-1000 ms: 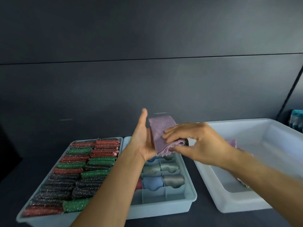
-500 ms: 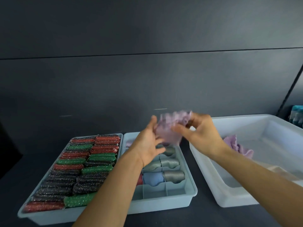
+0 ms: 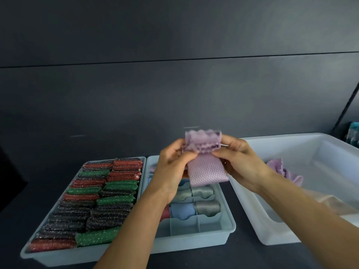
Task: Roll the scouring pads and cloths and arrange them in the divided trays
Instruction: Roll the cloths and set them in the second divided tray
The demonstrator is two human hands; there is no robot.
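Note:
A lilac waffle-textured cloth (image 3: 206,167) hangs folded in the air above the divided tray (image 3: 194,237). My left hand (image 3: 172,167) pinches its upper left edge and my right hand (image 3: 239,162) pinches its upper right edge, the frilly top bunched between them. The divided tray holds rolled grey cloths (image 3: 206,206), a blue roll (image 3: 182,210) and a red one partly hidden by my left forearm; its front compartments hold nothing. The left tray (image 3: 58,255) is packed with rolled red, green and black glittery scouring pads (image 3: 97,193).
A large white tub (image 3: 272,237) stands at the right with another lilac cloth (image 3: 281,169) and a pale cloth inside. A dark wall runs behind the dark tabletop (image 3: 242,257). Something teal (image 3: 352,136) shows at the far right edge.
Both hands went from pressing the cloth flat against my left palm to holding it up by its top edge, folded over and hanging lower.

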